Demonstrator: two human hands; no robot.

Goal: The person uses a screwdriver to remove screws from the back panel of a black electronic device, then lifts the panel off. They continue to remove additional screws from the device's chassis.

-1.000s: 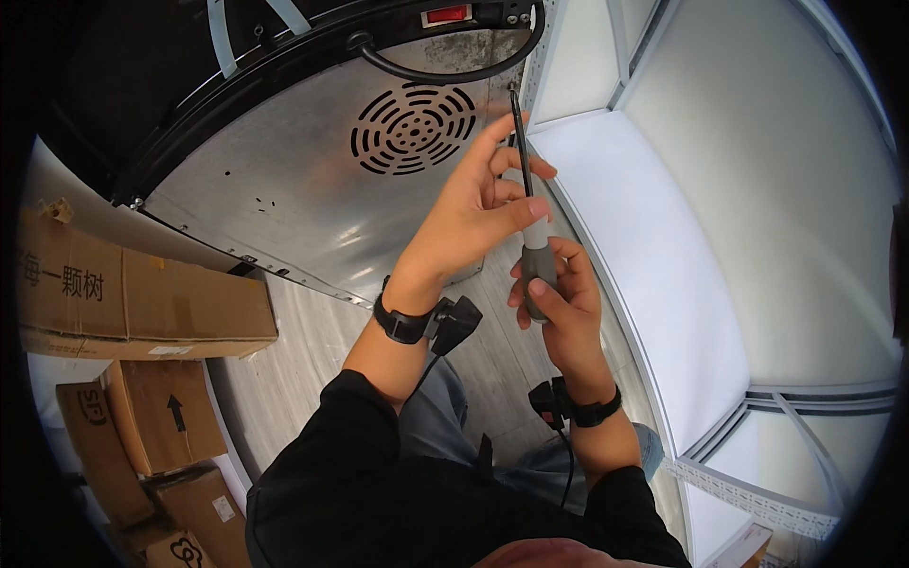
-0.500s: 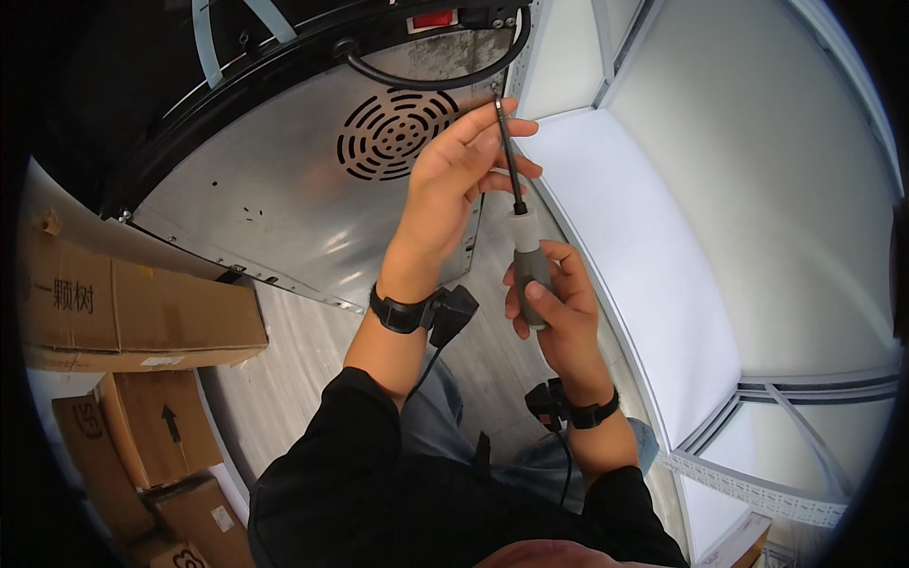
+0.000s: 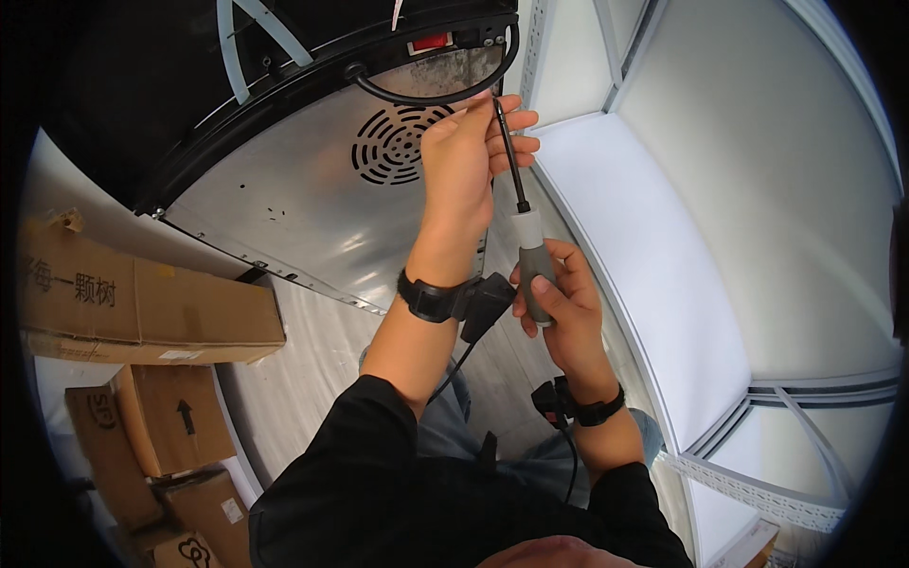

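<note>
My right hand [image 3: 557,308] grips the grey and white handle of a screwdriver [image 3: 526,244] that points up and away from me. My left hand [image 3: 466,161] is raised above it, with its fingertips pinched around the thin black shaft near the tip. The tip sits at the right edge of a silver metal back panel [image 3: 303,218] of a black appliance, next to a round vent grille [image 3: 393,144]. A black cable [image 3: 431,95] loops just above my left hand. Both wrists wear black bands with small devices.
Several brown cardboard boxes [image 3: 142,308] are stacked at the left on the pale floor. A white partition wall [image 3: 682,284] with metal framing runs along the right. A red switch [image 3: 431,43] sits on the appliance's upper edge.
Both hands have moved upward and farther from me with the screwdriver. The left fingers have slid toward the tip, which now sits higher on the panel's right edge.
</note>
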